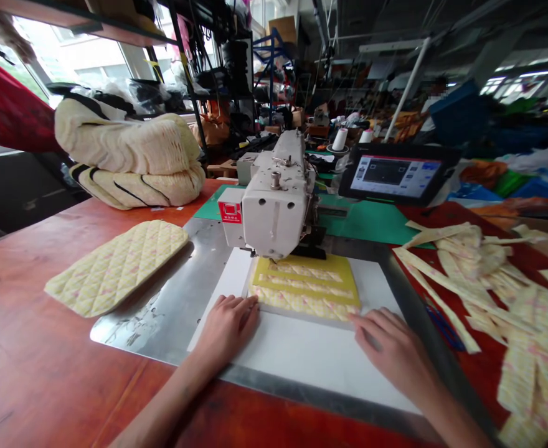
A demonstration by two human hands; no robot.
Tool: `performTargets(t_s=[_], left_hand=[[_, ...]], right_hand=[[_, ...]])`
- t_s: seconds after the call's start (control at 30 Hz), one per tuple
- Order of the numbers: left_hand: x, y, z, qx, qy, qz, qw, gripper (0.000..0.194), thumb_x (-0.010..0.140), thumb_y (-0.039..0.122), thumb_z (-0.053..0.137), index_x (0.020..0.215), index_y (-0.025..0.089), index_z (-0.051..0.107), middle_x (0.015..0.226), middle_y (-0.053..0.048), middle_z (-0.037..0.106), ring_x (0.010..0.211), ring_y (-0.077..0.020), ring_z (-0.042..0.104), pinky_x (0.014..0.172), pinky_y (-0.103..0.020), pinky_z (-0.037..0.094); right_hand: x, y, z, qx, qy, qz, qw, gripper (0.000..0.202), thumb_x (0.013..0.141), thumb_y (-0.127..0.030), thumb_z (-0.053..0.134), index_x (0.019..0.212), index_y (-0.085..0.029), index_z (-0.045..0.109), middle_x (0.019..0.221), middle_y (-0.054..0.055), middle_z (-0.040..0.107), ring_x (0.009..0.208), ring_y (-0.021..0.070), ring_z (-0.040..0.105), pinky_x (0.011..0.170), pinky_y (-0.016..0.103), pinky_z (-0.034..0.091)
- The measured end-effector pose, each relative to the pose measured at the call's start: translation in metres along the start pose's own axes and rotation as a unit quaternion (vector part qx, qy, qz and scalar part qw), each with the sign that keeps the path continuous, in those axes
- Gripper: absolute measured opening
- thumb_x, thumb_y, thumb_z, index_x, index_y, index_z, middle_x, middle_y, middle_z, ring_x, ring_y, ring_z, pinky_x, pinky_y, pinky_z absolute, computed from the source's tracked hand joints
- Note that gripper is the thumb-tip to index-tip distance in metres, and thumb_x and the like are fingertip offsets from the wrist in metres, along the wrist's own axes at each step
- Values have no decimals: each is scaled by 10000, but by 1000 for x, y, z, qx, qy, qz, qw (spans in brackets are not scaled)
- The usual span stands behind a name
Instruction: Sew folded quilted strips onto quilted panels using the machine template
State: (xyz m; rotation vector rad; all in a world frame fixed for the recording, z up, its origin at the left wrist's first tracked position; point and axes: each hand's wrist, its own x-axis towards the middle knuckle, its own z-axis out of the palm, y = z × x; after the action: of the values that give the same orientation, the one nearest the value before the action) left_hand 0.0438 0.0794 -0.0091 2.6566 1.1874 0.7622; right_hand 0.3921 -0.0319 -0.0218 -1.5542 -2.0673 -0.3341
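A quilted fabric piece [309, 302], pale yellow with pink marks, lies on a white sheet [297, 354] beneath the sewing machine head [274, 218]. Over it is a yellow slotted template [302, 281], with quilting showing through the slots. My left hand [227, 320] is at the fabric's near left corner, its bent fingertips closed on the edge. At the near right corner, my right hand [388, 342] pinches the edge between thumb and fingers. The template's far edge is partly hidden by the machine.
Left on the table lies a stack of quilted pieces [119, 264], with bundled cream padding [129, 155] behind. Fabric strips [479, 280] and blue-handled scissors [444, 326] lie on the right. A control screen [395, 174] stands beside the machine; a person [430, 112] is far back.
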Motion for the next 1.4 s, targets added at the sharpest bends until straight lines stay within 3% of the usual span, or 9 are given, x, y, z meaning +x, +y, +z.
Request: performTargets(t_s=[0.53,0.83,1.1,1.4], left_hand=[[-1,1,-5,27,-56,15,998,272,1020,240,484,1238,234,646,822,-43,721,779,-224,650,761,-383,449],[-2,1,-4,17,-51,10,999,272,1030,230,458,1230,232,643,824,-42,715,785,-227,659,787,-378,459],[-1,2,-7,17,-56,12,998,275,1038,233,453,1223,232,656,827,-41,710,784,-225,639,785,-380,448],[-1,1,-3,23,-55,14,998,295,1040,243,450,1247,225,659,804,-41,697,782,-224,608,765,-375,401]], right_hand=[[1,3,-4,-67,8,-61,996,233,1011,-259,519,1018,-206,746,837,52,716,771,213,659,792,376,500],[0,9,-4,-87,0,-113,990,264,1036,-222,469,1019,-209,732,890,56,734,810,217,670,798,379,487],[5,5,-8,-155,-7,-149,977,364,1032,-126,400,874,-214,716,840,45,722,758,204,624,789,375,440],[-2,7,-5,-159,-9,-127,979,365,1046,-143,404,880,-194,725,916,67,745,820,217,643,823,375,428]])
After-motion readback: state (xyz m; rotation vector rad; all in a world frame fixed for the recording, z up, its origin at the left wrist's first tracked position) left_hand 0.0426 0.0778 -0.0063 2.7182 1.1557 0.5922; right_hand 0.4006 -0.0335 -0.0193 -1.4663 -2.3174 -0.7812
